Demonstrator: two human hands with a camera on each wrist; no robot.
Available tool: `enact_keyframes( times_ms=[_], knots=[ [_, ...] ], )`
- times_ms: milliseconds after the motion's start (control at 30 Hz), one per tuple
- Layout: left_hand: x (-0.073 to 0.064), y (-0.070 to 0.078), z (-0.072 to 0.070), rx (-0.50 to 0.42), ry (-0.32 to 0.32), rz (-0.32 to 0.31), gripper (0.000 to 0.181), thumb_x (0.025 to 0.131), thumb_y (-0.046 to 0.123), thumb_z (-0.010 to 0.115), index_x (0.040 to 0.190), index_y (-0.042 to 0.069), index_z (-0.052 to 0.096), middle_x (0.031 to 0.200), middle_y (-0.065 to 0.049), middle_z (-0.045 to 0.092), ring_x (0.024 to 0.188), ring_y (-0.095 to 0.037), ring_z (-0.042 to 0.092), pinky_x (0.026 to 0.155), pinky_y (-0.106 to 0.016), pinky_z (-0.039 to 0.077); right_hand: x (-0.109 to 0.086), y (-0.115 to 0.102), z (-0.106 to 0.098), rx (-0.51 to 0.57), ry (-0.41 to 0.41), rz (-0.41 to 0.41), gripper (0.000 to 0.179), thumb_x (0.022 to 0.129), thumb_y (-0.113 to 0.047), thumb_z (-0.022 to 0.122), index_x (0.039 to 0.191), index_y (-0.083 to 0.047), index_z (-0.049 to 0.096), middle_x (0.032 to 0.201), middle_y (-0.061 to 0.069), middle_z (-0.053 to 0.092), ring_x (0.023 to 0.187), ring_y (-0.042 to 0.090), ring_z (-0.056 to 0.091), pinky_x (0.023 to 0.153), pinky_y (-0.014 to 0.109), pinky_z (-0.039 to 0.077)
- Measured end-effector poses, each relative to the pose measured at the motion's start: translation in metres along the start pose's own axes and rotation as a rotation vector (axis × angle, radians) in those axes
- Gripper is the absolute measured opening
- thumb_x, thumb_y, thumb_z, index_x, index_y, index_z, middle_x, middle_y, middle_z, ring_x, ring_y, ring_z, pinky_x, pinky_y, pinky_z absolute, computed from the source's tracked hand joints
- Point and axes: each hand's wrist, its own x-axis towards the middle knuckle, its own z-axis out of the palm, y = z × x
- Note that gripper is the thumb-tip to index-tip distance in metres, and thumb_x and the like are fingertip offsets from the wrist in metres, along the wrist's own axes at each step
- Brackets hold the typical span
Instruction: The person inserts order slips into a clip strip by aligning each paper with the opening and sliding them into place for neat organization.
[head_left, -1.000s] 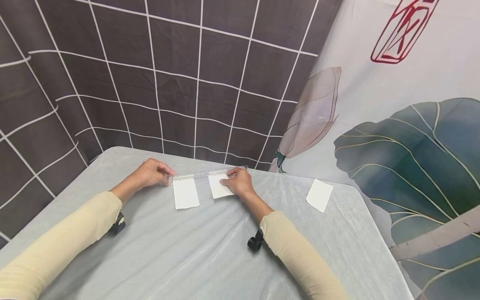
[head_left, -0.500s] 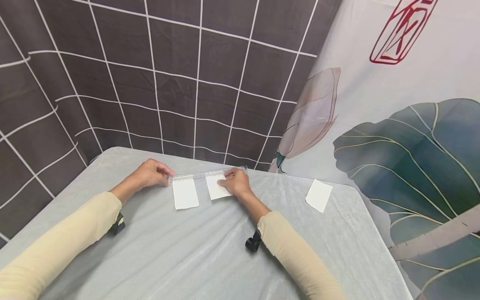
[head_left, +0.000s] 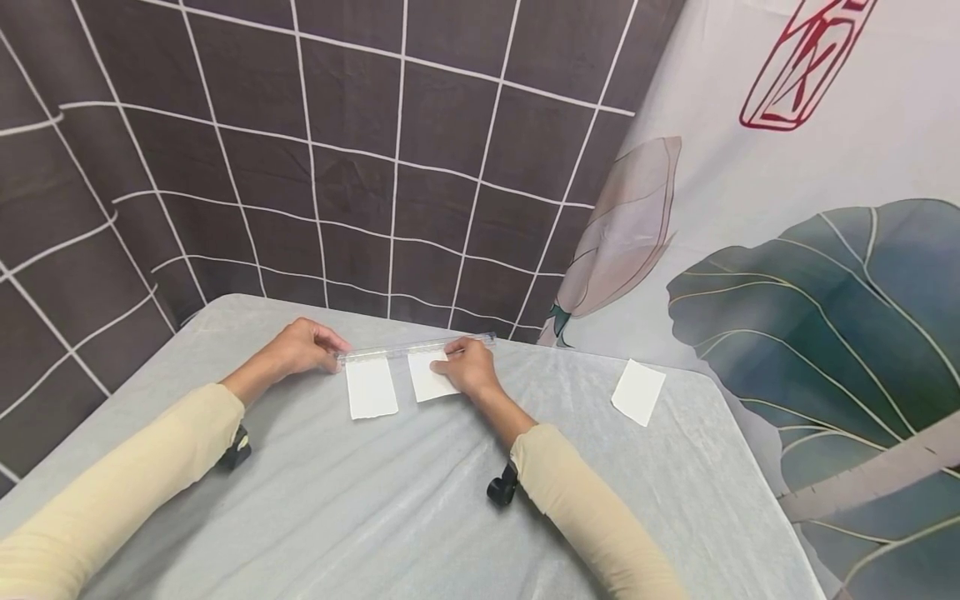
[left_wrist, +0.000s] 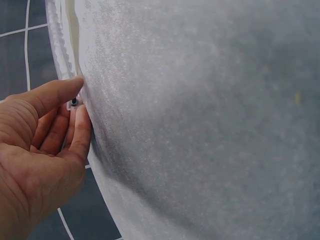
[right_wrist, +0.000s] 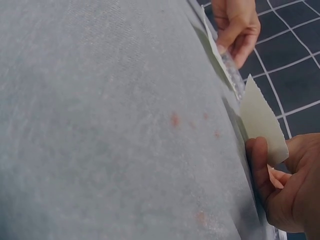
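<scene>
Pinching clear strip (head_left: 402, 349), left fingers (left_wrist: 81, 131), pinching card (head_left: 427, 382), right fingers (right_wrist: 260, 160), table edge (head_left: 540, 349) just beyond

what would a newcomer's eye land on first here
Probably the big blue-green leaf on the pale hanging at the right, below a red mark. Then, near the grey cloth's far edge, the left hand pinches the end of a clear strip while the right hand holds the middle white paper. Two more white papers stand out, one just left, one farther right.
</scene>
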Motion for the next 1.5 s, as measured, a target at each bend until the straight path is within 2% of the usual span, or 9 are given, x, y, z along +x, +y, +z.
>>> enact_keyframes(
  times_ms=[167,333,500,667,833,1033,1133,1333,1500],
  knots=[
    [-0.001,0.001,-0.001,0.000,0.005,-0.001,0.046,0.079,-0.002,0.087,0.124,-0.001,0.084,0.116,-0.019,0.083,0.098,-0.020,0.066,0.085,-0.029,0.052,0.002,0.001,0.003,-0.003,-0.011,-0.007,0.035,0.083,-0.017,0.094,0.112,-0.002,0.082,0.104,0.017,0.086,0.094,0.027,0.080,0.087,0.031,0.061],
    [-0.001,0.001,0.000,0.002,0.004,0.000,0.047,0.079,-0.002,0.088,0.125,-0.001,0.083,0.118,-0.021,0.082,0.099,-0.021,0.065,0.085,-0.029,0.052,0.006,0.004,0.008,-0.009,-0.010,-0.023,0.030,0.081,-0.018,0.093,0.106,-0.004,0.082,0.096,0.012,0.085,0.084,0.020,0.077,0.081,0.029,0.061],
    [0.000,0.002,0.000,-0.003,0.006,0.001,0.047,0.079,-0.002,0.088,0.125,-0.002,0.083,0.114,-0.019,0.082,0.097,-0.019,0.063,0.084,-0.029,0.052,0.001,-0.005,0.005,0.011,-0.029,-0.021,0.033,0.081,-0.017,0.094,0.108,-0.003,0.082,0.100,0.014,0.087,0.088,0.023,0.081,0.087,0.033,0.064],
    [0.001,0.002,0.000,-0.006,0.008,0.003,0.046,0.079,-0.002,0.088,0.125,-0.002,0.083,0.111,-0.017,0.082,0.095,-0.018,0.062,0.084,-0.029,0.051,0.005,-0.001,0.011,-0.012,-0.012,-0.038,0.029,0.081,-0.017,0.093,0.104,-0.004,0.082,0.094,0.012,0.085,0.081,0.020,0.078,0.080,0.030,0.062],
    [0.001,0.001,0.000,-0.004,0.008,0.006,0.046,0.079,-0.002,0.088,0.124,-0.001,0.084,0.109,-0.016,0.082,0.094,-0.017,0.062,0.085,-0.030,0.051,0.001,-0.007,0.011,0.009,-0.035,-0.023,0.033,0.082,-0.016,0.095,0.110,-0.002,0.083,0.101,0.015,0.087,0.089,0.024,0.081,0.085,0.032,0.063],
    [0.001,0.001,-0.001,0.004,0.011,0.004,0.046,0.079,-0.002,0.088,0.124,-0.001,0.084,0.113,-0.018,0.082,0.096,-0.018,0.063,0.085,-0.029,0.051,0.012,0.005,0.021,-0.030,-0.015,-0.053,0.029,0.079,-0.019,0.094,0.103,-0.006,0.082,0.092,0.010,0.085,0.082,0.020,0.078,0.078,0.031,0.061],
    [0.000,0.001,-0.001,0.004,0.012,0.001,0.045,0.079,-0.002,0.088,0.124,-0.001,0.084,0.114,-0.018,0.082,0.097,-0.019,0.063,0.085,-0.029,0.051,0.016,0.008,0.022,-0.009,-0.027,-0.044,0.032,0.078,-0.022,0.096,0.103,-0.009,0.083,0.093,0.008,0.085,0.083,0.018,0.078,0.078,0.030,0.061],
    [-0.001,0.000,-0.002,0.016,0.015,-0.011,0.045,0.079,-0.001,0.088,0.124,0.000,0.084,0.118,-0.020,0.082,0.101,-0.023,0.066,0.086,-0.029,0.052,0.038,0.031,0.034,0.000,-0.049,-0.013,0.035,0.075,-0.026,0.100,0.103,-0.013,0.083,0.092,0.004,0.086,0.080,0.014,0.078,0.076,0.027,0.062],
    [-0.002,0.002,-0.001,0.019,0.017,0.004,0.044,0.079,-0.002,0.088,0.123,-0.001,0.084,0.121,-0.022,0.082,0.105,-0.026,0.068,0.087,-0.029,0.052,0.035,0.031,0.030,-0.006,-0.033,-0.016,0.033,0.075,-0.028,0.101,0.099,-0.014,0.082,0.090,0.003,0.086,0.078,0.015,0.078,0.074,0.027,0.062]
  ],
)
